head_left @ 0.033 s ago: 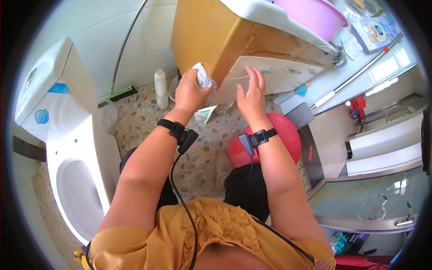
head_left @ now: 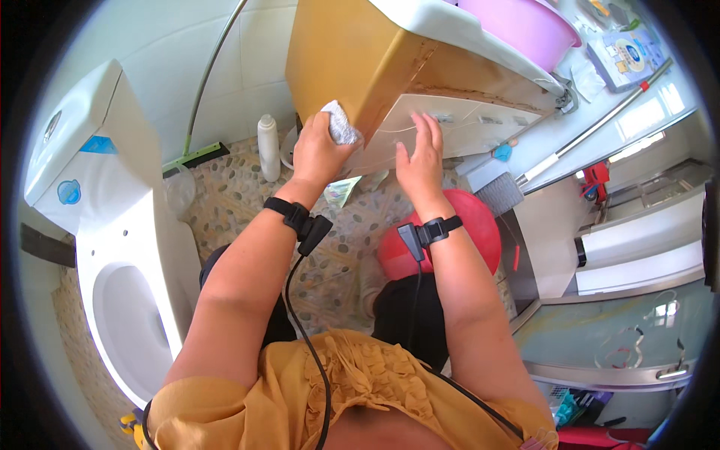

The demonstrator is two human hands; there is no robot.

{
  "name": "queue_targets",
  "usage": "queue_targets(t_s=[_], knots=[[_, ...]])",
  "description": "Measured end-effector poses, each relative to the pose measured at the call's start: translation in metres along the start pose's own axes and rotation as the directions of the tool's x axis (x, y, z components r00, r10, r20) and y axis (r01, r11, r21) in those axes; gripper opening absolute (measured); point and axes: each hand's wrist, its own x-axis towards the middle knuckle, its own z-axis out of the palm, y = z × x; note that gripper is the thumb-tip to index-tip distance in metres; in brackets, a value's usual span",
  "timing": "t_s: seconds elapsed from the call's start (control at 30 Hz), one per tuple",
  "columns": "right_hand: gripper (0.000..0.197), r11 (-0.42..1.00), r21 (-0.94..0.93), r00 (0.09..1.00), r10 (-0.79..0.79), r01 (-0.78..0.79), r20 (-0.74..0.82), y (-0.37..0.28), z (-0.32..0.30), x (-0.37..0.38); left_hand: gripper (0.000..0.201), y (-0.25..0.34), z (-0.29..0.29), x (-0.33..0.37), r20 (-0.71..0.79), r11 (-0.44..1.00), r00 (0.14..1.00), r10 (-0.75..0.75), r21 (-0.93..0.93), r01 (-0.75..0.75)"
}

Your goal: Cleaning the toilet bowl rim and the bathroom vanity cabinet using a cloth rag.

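Observation:
My left hand (head_left: 316, 156) is closed round a wadded white-and-grey cloth (head_left: 342, 124). The cloth is pressed against the lower corner of a yellow-brown vanity cabinet (head_left: 337, 56). A little to the right, my right hand (head_left: 421, 159) has its fingers apart and holds nothing. Its fingertips are at the cabinet's white front panel (head_left: 457, 124); whether they touch it I cannot tell. Brown stains run along the cabinet's edge above that panel.
To the left is a white toilet (head_left: 124, 255). A white bottle (head_left: 268, 148) and a green floor squeegee (head_left: 196, 156) are by the wall. Near my right forearm sits a red stool (head_left: 472, 225). A grey brush head (head_left: 499, 193) lies beyond it, and a pink basin (head_left: 521, 30) rests on the vanity.
The cloth in my left hand has shifted very slightly upward along the cabinet corner. My right hand has stayed in place.

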Motion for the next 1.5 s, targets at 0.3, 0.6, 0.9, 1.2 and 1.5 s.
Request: queue_targets(t_s=[0.3, 0.6, 0.9, 1.2, 1.5], knots=[[0.066, 0.999, 0.002, 0.993, -0.034, 0.034, 0.111, 0.002, -0.011, -0.003, 0.057, 0.027, 0.009, 0.014, -0.323, 0.991, 0.94, 0.111, -0.031, -0.127], [0.065, 0.995, 0.059, 0.977, -0.087, 0.077, 0.193, 0.007, -0.03, 0.003, 0.067, 0.035, 0.018, 0.03, -0.443, 0.954, 0.872, 0.208, -0.105, -0.281], [0.063, 0.994, 0.056, 0.981, -0.1, 0.091, 0.165, 0.012, -0.033, 0.003, 0.065, 0.044, 0.013, 0.04, -0.415, 0.911, 0.872, 0.259, -0.194, -0.363], [0.063, 0.998, 0.035, 0.988, -0.061, 0.057, 0.142, -0.001, -0.026, 0.003, 0.067, -0.022, 0.03, -0.003, -0.222, 0.983, 0.959, 0.178, -0.005, -0.184], [0.056, 0.999, 0.018, 0.998, 0.032, -0.033, 0.053, -0.015, -0.022, -0.008, 0.055, -0.038, -0.015, -0.015, 0.461, 0.978, 0.866, -0.193, 0.162, 0.132]])
